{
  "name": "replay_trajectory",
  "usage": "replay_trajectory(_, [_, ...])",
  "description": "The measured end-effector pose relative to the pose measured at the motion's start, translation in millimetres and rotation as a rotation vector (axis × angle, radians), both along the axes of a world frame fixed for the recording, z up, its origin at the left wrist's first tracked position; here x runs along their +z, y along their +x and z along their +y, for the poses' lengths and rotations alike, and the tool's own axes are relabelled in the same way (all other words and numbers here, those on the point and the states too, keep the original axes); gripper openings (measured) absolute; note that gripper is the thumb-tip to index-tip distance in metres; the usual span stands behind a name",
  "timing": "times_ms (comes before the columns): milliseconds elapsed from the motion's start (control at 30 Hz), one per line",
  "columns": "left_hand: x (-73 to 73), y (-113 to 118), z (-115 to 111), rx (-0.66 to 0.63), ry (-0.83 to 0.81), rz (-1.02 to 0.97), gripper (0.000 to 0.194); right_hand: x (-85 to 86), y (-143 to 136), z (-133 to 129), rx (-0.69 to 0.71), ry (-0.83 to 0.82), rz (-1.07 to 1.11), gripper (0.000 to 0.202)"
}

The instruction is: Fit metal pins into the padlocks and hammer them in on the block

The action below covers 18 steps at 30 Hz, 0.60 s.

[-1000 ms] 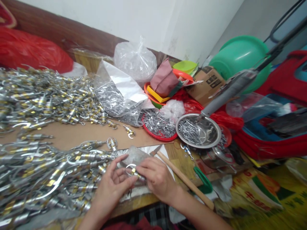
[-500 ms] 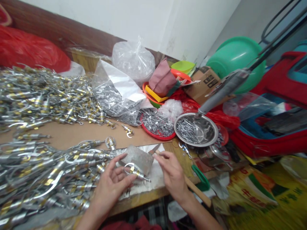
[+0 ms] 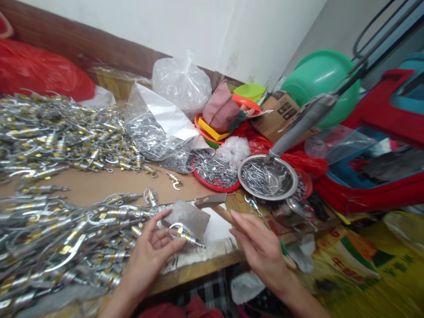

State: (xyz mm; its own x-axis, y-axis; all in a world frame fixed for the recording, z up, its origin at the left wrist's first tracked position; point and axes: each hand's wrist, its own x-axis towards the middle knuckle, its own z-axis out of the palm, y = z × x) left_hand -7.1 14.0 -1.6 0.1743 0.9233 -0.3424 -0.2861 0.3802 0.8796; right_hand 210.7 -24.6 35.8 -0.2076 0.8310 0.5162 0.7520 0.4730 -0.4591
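My left hand [image 3: 157,247] is closed on a small metal hook fitting [image 3: 189,237], with a curved silver hook, a brass-coloured middle and a thin ringed end. The fitting lies against the front of a grey metal block [image 3: 194,217] on a whitish sheet [image 3: 218,229]. My right hand [image 3: 261,240] grips the wooden handle of a hammer [image 3: 211,200]. Its dark head hangs just above the block's back right corner, apart from the fitting. To the left of my left hand, similar hook fittings [image 3: 76,234] lie heaped on the table.
Behind stand a larger pile of fittings [image 3: 59,132], a clear bag of metal parts [image 3: 149,132], a red tray of small parts [image 3: 217,187] and a steel bowl with pins [image 3: 291,190]. A grey-handled lever [image 3: 301,123] slants over the bowl. One loose fitting [image 3: 253,204] lies near the bowl.
My right hand has moved right and slightly down, and the hammer's head has swung up into plain view. My left hand keeps hold of the fitting at the block.
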Motion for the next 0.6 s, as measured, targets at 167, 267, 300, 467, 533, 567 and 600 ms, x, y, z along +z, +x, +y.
replay_trajectory(167, [3.9,-1,0,-0.006,-0.001,-0.028,0.076,-0.2,-14,-3,0.092,-0.147,-0.256,0.047])
replay_trajectory(267, [4.1,1,0,0.030,0.000,-0.024,0.075,-4.9,-14,-5,0.024,-0.120,-0.205,0.047])
replay_trajectory(300, [3.8,3,-1,0.036,0.002,-0.019,0.075,-6.2,-13,-6,0.022,-0.108,-0.186,0.047])
replay_trajectory(467, [5.3,5,-2,0.038,0.020,-0.001,0.074,-17.6,-6,-11,0.024,-0.229,-0.113,0.042])
replay_trajectory(533, [9.0,-4,-4,0.057,0.069,0.062,0.071,-26.1,3,-7,-0.062,-0.231,-0.036,0.038])
replay_trajectory(567, [10.8,-11,-5,0.099,0.128,0.132,0.069,-30.7,9,-4,-0.106,-0.236,-0.011,0.037])
replay_trajectory(600, [12.1,-20,-6,0.162,0.205,0.220,0.066,-35.0,15,0,-0.146,-0.249,0.002,0.036])
